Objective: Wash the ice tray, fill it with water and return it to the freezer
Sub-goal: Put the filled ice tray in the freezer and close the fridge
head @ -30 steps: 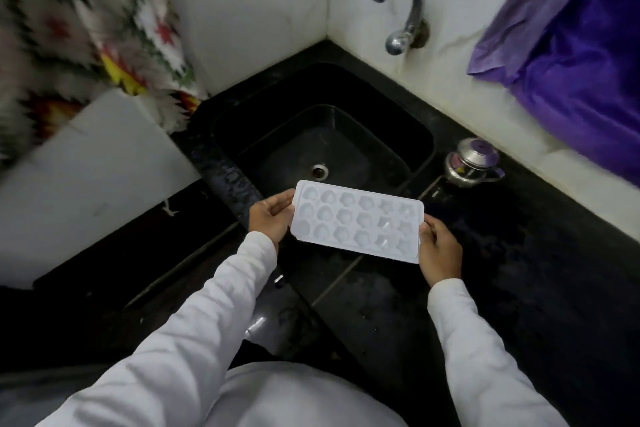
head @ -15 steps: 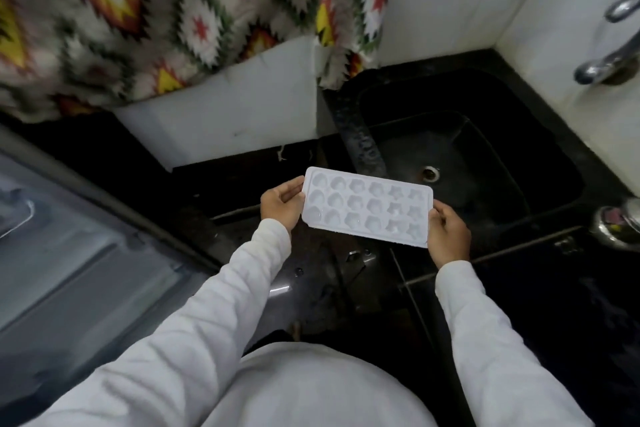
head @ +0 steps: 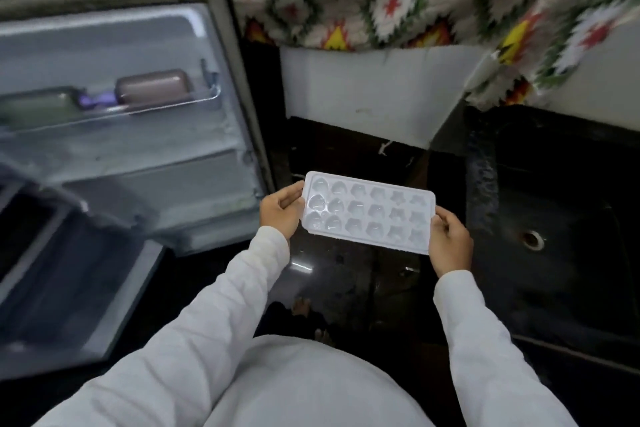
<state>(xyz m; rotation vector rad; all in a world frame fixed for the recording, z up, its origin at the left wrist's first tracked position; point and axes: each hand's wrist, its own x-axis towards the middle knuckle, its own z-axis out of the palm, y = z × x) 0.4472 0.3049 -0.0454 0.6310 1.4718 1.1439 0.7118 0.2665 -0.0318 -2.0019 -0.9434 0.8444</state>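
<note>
Ice tray (head: 369, 215) level, long axis 9-to-3; left hand (head: 282, 210) pinches 9 o'clock end, right hand (head: 450, 241) grips 3 o'clock end; open freezer (head: 138, 149) at 10 o'clock, left nearer.

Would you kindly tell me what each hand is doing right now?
Left hand: grips the left end of the ice tray.
Right hand: grips its right end.

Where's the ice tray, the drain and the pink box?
Ice tray (head: 369, 213), head view, its middle cups.
Drain (head: 533, 240), head view, its middle.
Pink box (head: 154, 87), head view, its front side.
</note>
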